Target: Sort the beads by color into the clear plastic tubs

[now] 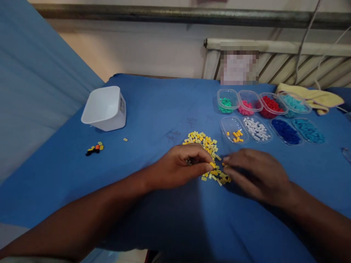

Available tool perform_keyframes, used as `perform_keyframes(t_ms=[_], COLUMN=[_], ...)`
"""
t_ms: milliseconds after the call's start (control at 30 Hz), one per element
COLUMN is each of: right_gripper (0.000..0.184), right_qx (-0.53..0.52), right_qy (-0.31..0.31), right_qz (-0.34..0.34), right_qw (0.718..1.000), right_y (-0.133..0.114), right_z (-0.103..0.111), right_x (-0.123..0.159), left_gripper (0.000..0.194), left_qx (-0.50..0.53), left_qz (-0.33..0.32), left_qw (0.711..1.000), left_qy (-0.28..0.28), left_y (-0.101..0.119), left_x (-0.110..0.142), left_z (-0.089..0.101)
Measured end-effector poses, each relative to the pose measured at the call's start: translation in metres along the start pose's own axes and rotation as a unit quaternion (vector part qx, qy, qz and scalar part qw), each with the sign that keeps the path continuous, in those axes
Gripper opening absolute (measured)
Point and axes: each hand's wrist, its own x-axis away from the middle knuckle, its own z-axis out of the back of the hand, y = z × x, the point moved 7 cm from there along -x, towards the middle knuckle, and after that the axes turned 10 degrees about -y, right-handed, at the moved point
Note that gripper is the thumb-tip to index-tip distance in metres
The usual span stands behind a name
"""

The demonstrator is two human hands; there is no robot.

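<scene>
A loose heap of small yellow building bricks (201, 138), pale and deeper in shade, lies on the blue cloth between my hands. My left hand (182, 166) pinches a deep yellow brick (212, 165) between thumb and forefinger, just over the heap. Just to the right, my right hand (255, 175) has its thumb and fingers drawn together at a tiny orange-yellow brick (223, 164), mostly hidden by the fingertips. Beyond the right hand, a clear tub (224, 136) holds several orange-yellow bricks (237, 136).
Clear tubs of green (226, 103), pink (246, 106), red (271, 104), white (256, 128), dark blue (286, 131) and turquoise pieces (308, 129) stand at right. A white bin (105, 122) is at left, near black, orange and yellow pieces (95, 148). A yellow cloth (307, 95) lies behind.
</scene>
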Motion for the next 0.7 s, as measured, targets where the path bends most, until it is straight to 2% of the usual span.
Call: perform_keyframes(t_ms=[100, 267, 400, 533, 700], right_gripper=[0.030, 0.029, 0.029, 0.031, 0.021], right_qx=[-0.026, -0.028, -0.009, 0.039, 0.072], right_qy=[-0.003, 0.011, 0.026, 0.007, 0.007], right_qz=[0.041, 0.022, 0.011, 0.019, 0.025], right_qw=[0.999, 0.999, 1.000, 0.999, 0.997], right_y=[-0.025, -0.020, -0.016, -0.019, -0.017], right_z=[-0.005, -0.009, -0.008, -0.009, -0.009], right_x=[-0.004, -0.004, -0.005, -0.007, -0.007], left_gripper=[0.012, 0.014, 0.017, 0.025, 0.029], left_qx=[0.127, 0.215, 0.212, 0.173, 0.135], left_qz=[0.058, 0.119, 0.131, 0.130, 0.114], left_qw=[0.990, 0.969, 0.968, 0.976, 0.984], left_qy=[-0.014, 0.008, 0.006, -0.018, -0.029], left_y=[-0.007, -0.023, -0.029, -0.031, -0.029], left_x=[-0.001, 0.001, 0.002, 0.003, 0.004], left_z=[-0.021, -0.027, -0.025, -0.027, -0.027])
